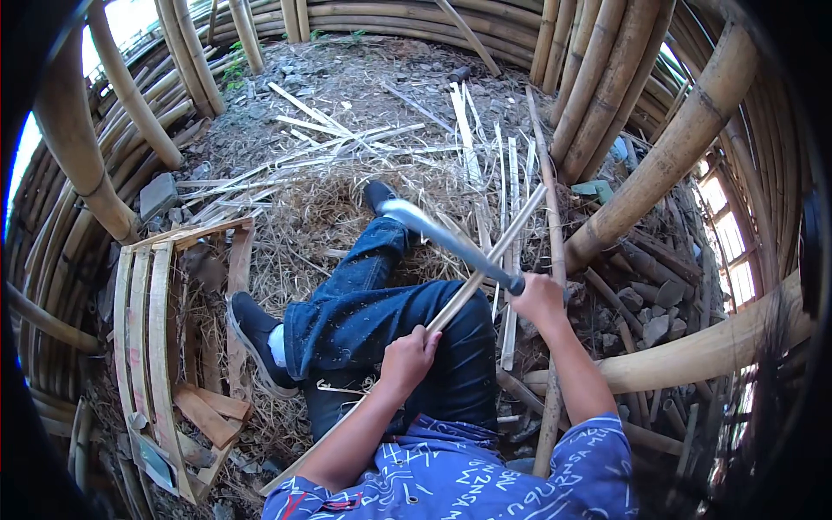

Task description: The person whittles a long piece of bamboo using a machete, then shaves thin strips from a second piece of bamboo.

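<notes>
My left hand (pixel 411 359) is closed around a pale split bamboo strip (pixel 459 299), which slants over my raised knee toward the upper right. The strip's lower end runs back past my left forearm. In my right hand (pixel 539 301) is the dark handle of a machete (pixel 446 236). Its long, slightly curved blade points up and left, smeared by motion toward the tip. Blade and strip cross in this view just above my right fist. Pale shavings cling to my jeans (pixel 364 303).
A slatted wooden crate (pixel 161 303) with loose boards lies at my left. Split bamboo strips (pixel 347 139) are strewn over fibrous shavings (pixel 321 204) ahead. Thick bamboo poles (pixel 663 156) stand around me. One pole (pixel 685 355) reaches close to my right arm, near broken stones (pixel 656 329).
</notes>
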`<state>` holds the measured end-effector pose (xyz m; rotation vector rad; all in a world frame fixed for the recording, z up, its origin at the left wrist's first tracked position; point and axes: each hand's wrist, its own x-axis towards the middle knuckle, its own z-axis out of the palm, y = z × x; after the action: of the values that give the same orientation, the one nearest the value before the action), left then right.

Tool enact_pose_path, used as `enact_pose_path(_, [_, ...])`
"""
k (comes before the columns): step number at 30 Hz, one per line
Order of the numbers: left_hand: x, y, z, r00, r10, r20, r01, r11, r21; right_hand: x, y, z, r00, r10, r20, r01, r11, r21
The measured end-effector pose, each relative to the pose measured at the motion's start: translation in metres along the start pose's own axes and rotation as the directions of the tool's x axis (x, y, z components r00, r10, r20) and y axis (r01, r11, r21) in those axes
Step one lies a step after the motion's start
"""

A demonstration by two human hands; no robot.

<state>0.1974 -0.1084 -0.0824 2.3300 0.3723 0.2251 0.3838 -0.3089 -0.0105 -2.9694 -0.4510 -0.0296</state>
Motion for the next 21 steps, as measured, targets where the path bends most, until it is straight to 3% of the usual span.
enact_pose_path(3, [-0.002, -0.002, 0.0, 0.999, 0.036, -0.031, -0.038, 0.996, -0.083, 0.003, -0.004, -0.008, 0.992, -0.114, 0.058, 0.121, 0.98, -0.156])
enact_pose_path(8, [-0.003, -0.003, -0.001, 1.0, 0.011, -0.019, -0.012, 0.996, -0.092, 0.036, 0.01, -0.026, 0.988, 0.136, -0.069, -0.14, 0.989, -0.058])
enact_pose_path(10, [-0.002, -0.003, 0.0, 0.999, 0.03, -0.031, -0.033, 0.993, -0.112, 0.039, 0.013, -0.024, 0.983, 0.131, -0.125, -0.128, 0.991, 0.032])
enact_pose_path(12, [-0.002, -0.003, -0.001, 0.999, 0.005, -0.041, -0.009, 0.995, -0.097, 0.036, 0.012, -0.021, 0.984, 0.133, -0.116, -0.135, 0.991, -0.014])
enact_pose_path(21, [-0.002, -0.005, -0.001, 1.0, 0.004, -0.006, -0.004, 0.996, -0.095, -0.009, -0.006, 0.0, 0.997, -0.071, -0.014, 0.07, 0.995, -0.074])
